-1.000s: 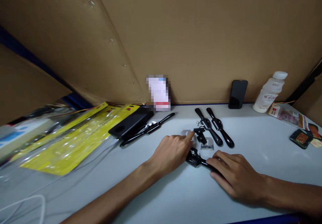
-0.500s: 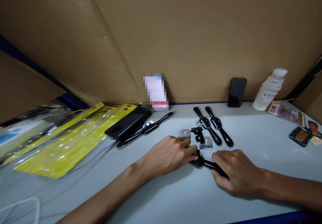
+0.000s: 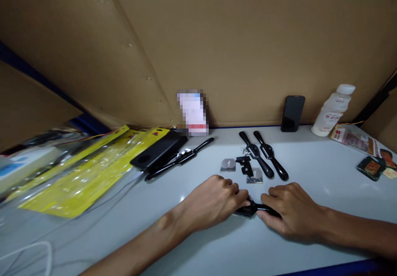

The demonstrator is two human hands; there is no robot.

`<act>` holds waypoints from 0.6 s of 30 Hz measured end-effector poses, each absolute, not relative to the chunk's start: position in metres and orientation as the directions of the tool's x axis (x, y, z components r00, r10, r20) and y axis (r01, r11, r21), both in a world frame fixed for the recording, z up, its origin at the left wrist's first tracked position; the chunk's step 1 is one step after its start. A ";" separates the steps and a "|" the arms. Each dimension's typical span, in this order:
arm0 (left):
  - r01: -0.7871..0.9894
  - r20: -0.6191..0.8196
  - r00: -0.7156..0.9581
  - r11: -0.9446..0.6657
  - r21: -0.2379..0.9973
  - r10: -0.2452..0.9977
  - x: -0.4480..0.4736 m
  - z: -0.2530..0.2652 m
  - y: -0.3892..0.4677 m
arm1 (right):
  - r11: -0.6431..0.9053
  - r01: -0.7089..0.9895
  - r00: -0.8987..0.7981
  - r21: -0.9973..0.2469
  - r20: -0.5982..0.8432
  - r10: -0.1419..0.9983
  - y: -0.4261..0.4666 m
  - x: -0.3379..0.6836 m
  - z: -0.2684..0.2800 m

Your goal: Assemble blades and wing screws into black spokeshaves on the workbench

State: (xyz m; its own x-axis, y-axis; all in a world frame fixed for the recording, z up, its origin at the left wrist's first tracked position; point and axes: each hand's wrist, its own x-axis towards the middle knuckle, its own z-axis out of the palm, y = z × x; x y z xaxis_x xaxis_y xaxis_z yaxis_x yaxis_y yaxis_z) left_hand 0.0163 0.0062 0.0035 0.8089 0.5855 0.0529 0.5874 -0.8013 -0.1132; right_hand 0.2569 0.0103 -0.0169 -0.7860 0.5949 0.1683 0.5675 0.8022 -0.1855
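Low over the table, a black spokeshave (image 3: 260, 207) is between my two hands. My right hand (image 3: 290, 210) is closed round its right handle. At its middle, my left hand (image 3: 221, 201) has its fingers closed on the body, hiding the left handle. Just beyond lie two steel blades, one on the left (image 3: 228, 165) and one on the right (image 3: 256, 177). Black cap pieces (image 3: 246, 166) rest beside the right blade and partly over it. Small silver screws (image 3: 244, 151) lie by two more spokeshave bodies, the nearer one (image 3: 254, 152) and the farther one (image 3: 271, 156).
Another spokeshave (image 3: 186, 157) lies left, beside a black box-like object (image 3: 158, 150). Yellow clear-fronted packages (image 3: 71, 193) cover the left side. A blurred-out screen (image 3: 194, 113) and a dark phone (image 3: 292, 114) lean on the cardboard wall. A bottle (image 3: 331, 113) and snack packets (image 3: 356, 139) stand right.
My left hand has shifted slightly right and nearer with the spokeshave's middle, uncovering the left blade. The spokeshave's handle now lies flatter in my right hand.
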 end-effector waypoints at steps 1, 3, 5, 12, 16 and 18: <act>0.592 0.049 0.805 -0.798 -0.113 0.591 0.018 0.003 0.005 | 0.803 0.565 -0.788 -0.189 0.167 0.593 0.010 0.257 -0.017; 0.626 0.039 0.779 -0.773 -0.102 0.626 0.022 0.002 0.004 | 0.801 0.568 -0.785 -0.190 0.167 0.596 0.009 0.257 -0.018; 0.699 0.014 0.714 -0.711 -0.070 0.700 0.026 0.002 0.002 | 0.796 0.576 -0.778 -0.186 0.175 0.603 0.008 0.257 -0.020; 0.709 0.081 0.700 -0.704 0.038 0.710 0.025 0.008 0.002 | 0.791 0.581 -0.776 -0.190 0.162 0.609 0.008 0.257 -0.023; 0.606 0.124 0.790 -0.796 -0.001 0.601 0.015 0.007 0.007 | 0.785 0.589 -0.769 -0.192 0.166 0.617 0.008 0.257 -0.022; 0.608 0.158 0.783 -0.794 0.004 0.601 0.013 0.006 0.007 | 0.784 0.590 -0.768 -0.192 0.165 0.619 0.008 0.257 -0.021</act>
